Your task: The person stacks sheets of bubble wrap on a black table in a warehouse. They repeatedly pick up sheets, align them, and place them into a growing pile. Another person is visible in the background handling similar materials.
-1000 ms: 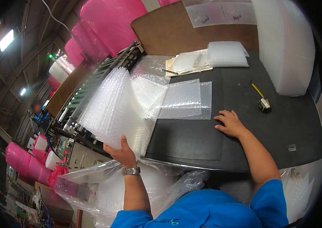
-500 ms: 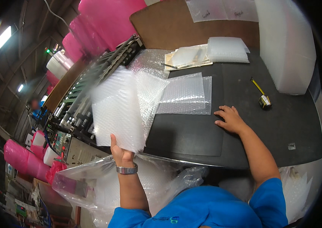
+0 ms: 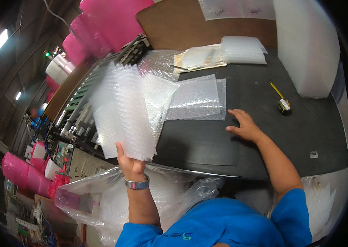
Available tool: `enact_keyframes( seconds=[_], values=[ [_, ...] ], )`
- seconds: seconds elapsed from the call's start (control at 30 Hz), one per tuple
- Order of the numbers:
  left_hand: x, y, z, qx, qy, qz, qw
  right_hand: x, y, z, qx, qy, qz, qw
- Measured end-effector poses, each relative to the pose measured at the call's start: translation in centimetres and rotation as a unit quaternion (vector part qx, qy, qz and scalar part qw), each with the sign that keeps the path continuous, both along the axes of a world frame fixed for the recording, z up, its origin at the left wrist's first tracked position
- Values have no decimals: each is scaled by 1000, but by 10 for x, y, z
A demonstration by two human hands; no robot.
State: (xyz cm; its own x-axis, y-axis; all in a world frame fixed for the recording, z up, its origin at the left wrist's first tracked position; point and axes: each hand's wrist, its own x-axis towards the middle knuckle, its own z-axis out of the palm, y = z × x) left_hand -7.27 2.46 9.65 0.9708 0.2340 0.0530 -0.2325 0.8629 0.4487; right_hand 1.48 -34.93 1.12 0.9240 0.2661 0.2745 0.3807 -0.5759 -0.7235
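Over the black tabletop (image 3: 293, 140), right fingers (image 3: 239, 116) angle leftward, spread; left fingers (image 3: 119, 149) pinch bubble-wrap sheets (image 3: 118, 111).

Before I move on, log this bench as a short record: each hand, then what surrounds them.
Left hand: holds a sheaf of clear bubble-wrap sheets
Right hand: empty, fingers spread; contact with the black tabletop unclear
Ahead, between hands: overlapping flat bubble-wrap pieces
Right of right hand: tape measure, yellow blade partly out
Far right: tall translucent white stack
Far left: pink wrapped rolls
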Motion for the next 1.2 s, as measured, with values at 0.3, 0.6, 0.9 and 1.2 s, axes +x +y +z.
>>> enact_keyframes(
  seconds=[0.3, 0.6, 0.9, 1.2],
  values=[
    [-26, -154, -77, 302, -29, -95, 948, -89, 46, 44, 657, 200, 9, 726],
    [1, -182, -90, 481, -154, -230, 832, -281, -221, 64, 665, -146, -132, 720],
    [11, -179, -97, 549, -97, -253, 791, -504, -325, -128, 401, -228, -737, 494],
    [-3, -181, -89, 509, -72, -258, 818, -507, -301, -207, 361, -56, -897, 250]
  ],
)
